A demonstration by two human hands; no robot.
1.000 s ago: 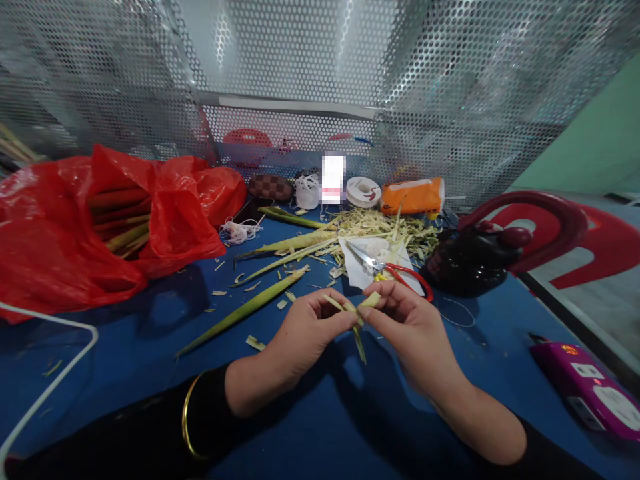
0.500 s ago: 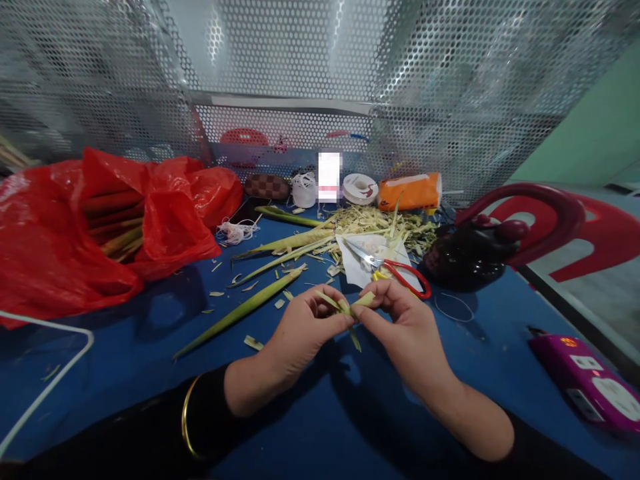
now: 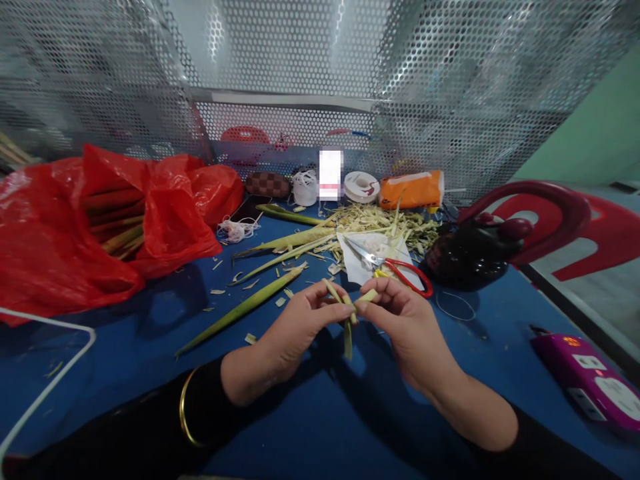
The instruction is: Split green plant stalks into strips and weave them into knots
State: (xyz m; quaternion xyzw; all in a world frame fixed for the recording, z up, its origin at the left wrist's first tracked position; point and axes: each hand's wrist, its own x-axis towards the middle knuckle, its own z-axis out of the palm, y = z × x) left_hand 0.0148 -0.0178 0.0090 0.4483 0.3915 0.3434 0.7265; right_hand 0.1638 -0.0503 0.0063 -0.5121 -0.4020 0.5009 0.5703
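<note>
Both hands meet above the front of the blue table, pinching green leaf strips (image 3: 349, 339) that cross one another. My left hand (image 3: 305, 323) grips them between thumb and fingers, with one strip end sticking up and another hanging below. From the other side, my right hand (image 3: 400, 317) pinches a pale strip end between thumb and forefinger. Just beyond the hands, scissors (image 3: 400, 272) with red handles rest on white paper (image 3: 357, 267). A long green leaf shoot (image 3: 243, 309) lies left of my left hand.
Shredded leaf pieces (image 3: 410, 227) are heaped behind the scissors. A red plastic bag (image 3: 50, 247) with more shoots stands left. Toward the right are a dark kettle (image 3: 467, 257) and a purple power strip (image 3: 585, 373). An orange packet (image 3: 413, 190) and a white spool (image 3: 361, 187) stand behind.
The strips have turned slightly in my fingers; the hanging end now points more straight down and shows longer. Both hands stay in nearly the same place.
</note>
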